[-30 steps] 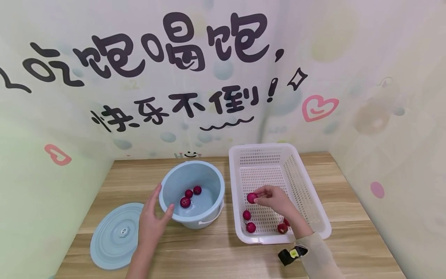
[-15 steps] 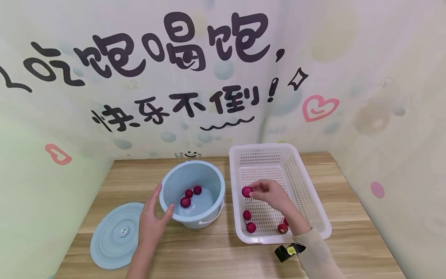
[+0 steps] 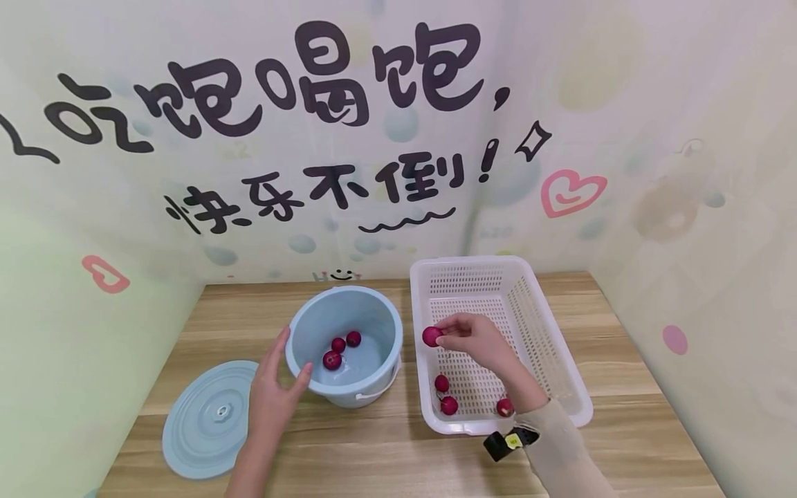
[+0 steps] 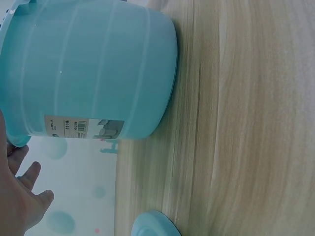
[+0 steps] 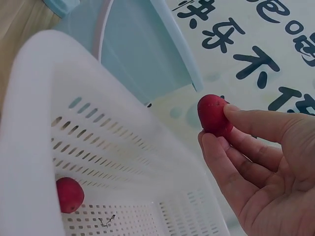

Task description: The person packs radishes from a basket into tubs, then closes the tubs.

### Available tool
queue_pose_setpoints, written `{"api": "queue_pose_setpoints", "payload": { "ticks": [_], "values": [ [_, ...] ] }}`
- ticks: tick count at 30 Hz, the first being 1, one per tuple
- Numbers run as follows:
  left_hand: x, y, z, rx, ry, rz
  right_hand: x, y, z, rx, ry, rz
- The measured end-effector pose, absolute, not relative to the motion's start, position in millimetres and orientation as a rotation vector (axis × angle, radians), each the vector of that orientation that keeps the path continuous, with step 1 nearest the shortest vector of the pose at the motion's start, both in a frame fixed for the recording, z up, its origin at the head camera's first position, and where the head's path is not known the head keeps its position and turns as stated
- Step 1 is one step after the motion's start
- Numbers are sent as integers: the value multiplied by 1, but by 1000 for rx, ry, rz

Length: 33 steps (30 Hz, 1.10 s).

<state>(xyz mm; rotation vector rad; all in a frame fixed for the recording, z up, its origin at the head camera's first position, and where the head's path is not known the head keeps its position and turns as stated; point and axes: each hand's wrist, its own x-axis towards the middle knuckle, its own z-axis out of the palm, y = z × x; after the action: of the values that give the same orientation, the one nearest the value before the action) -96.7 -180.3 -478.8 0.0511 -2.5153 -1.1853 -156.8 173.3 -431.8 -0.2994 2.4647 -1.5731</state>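
My right hand [image 3: 476,340] pinches a red radish [image 3: 432,337] between thumb and fingertips, above the left side of the white perforated basket [image 3: 575,387]. The right wrist view shows this radish [image 5: 214,116] held up beside the basket wall. My left hand [image 3: 274,394] rests its spread fingers at the left rim of the light blue bucket [image 3: 386,373]; in the left wrist view the fingers [image 4: 30,176] look loosely extended near the rim. Several radishes [image 3: 332,360] lie on the bucket's bottom. More radishes [image 3: 448,405] remain in the basket's near part, some partly hidden by my right forearm.
A round blue lid [image 3: 205,422] lies flat on the wooden table [image 3: 386,460], left of the bucket and partly behind my left arm. The bucket's white handle [image 3: 380,389] hangs down at its front right. A printed wall [image 3: 349,207] closes off the back.
My right hand has lifted the radish and carried it left, from over the basket's middle to near its left rim. The left hand and bucket have stayed in place.
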Motion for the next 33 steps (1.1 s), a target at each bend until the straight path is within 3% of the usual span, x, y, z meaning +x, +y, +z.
{"api": "queue_pose_setpoints", "payload": {
  "ticks": [33],
  "values": [
    [-98, -181, -481, 43, -2505, -1187, -164, 131, -408, -418, 2380, -1627]
  ]
}}
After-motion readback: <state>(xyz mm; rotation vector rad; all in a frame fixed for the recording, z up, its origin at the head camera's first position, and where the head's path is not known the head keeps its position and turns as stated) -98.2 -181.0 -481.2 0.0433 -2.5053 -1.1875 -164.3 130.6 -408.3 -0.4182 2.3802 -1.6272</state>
